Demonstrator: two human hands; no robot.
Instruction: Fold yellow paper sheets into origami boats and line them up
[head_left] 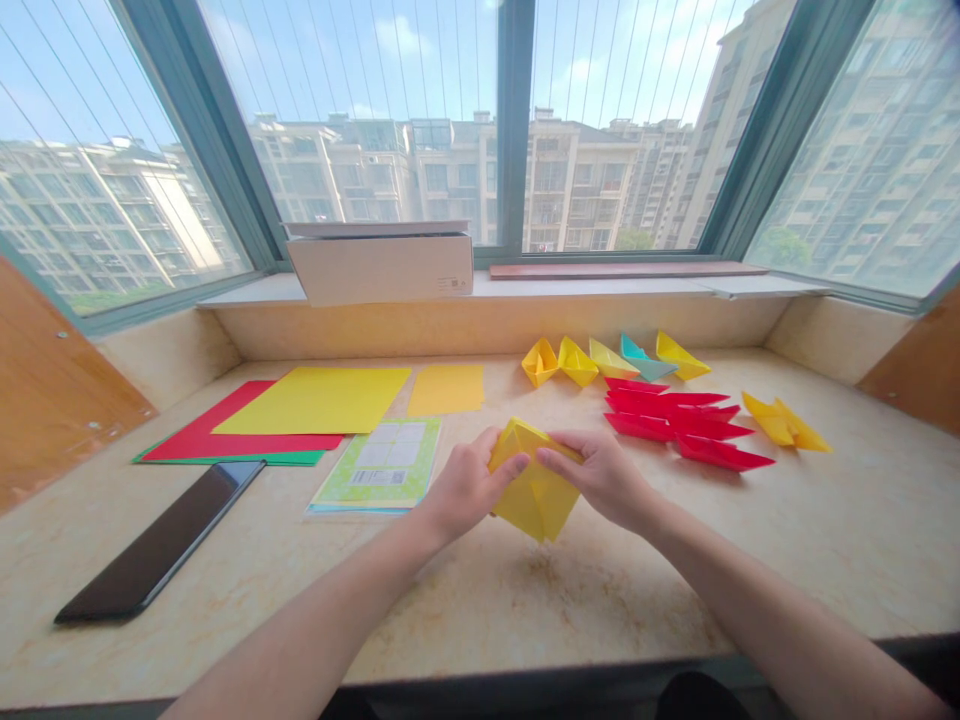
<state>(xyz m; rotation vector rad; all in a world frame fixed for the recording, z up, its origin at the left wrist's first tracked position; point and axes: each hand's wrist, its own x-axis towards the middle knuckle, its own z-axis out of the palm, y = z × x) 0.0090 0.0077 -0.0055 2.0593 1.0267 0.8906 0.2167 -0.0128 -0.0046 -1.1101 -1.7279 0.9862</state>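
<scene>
My left hand [469, 487] and my right hand [600, 478] grip a folded yellow origami paper [534, 497] from either side, above the stone window counter [600, 590]. Its lower point hangs towards me. Beyond my right hand lie several red paper boats [675, 418], and a row of small yellow paper boats [577, 362] stands behind them. A teal paper boat [645, 358] sits in that row. Another yellow paper boat [784, 422] lies further right. Left of my left hand is a pack of origami paper [379, 465].
A yellow sheet [319, 400] overlaps a red sheet [225, 430] above a green sheet [225, 459]. A smaller yellow sheet [446, 390] lies nearby. A dark tablet [161, 540] rests front left. A cardboard box [381, 268] stands on the sill before the windows.
</scene>
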